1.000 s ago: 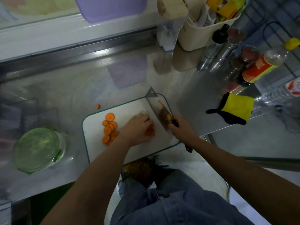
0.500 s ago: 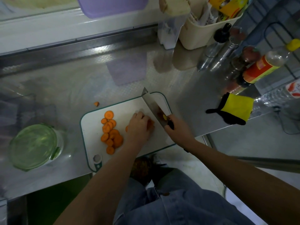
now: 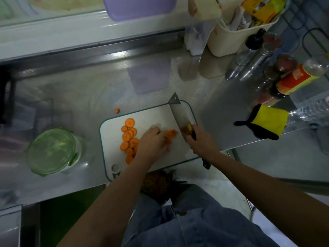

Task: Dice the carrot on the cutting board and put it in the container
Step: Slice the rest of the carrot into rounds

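A white cutting board (image 3: 153,114) with a green rim lies on the steel counter. Several round carrot slices (image 3: 129,136) are heaped on its left half. My left hand (image 3: 151,141) has its fingers curled down on a small stack of carrot pieces (image 3: 171,134) in the middle of the board. My right hand (image 3: 201,141) grips the black handle of a cleaver (image 3: 179,114), whose wide blade stands on the board just right of those pieces. A round glass container with a green lid (image 3: 51,151) sits to the left of the board.
One carrot bit (image 3: 117,110) lies on the counter beyond the board. A yellow and black glove (image 3: 265,121) rests at the right. Bottles (image 3: 295,81) and a cream basket (image 3: 236,31) crowd the back right. A purple box (image 3: 138,6) sits on the ledge.
The cleaver has shifted slightly right of the carrot stack, which now shows beside my left fingertips. More slices show on the left of the board. The view has drifted.
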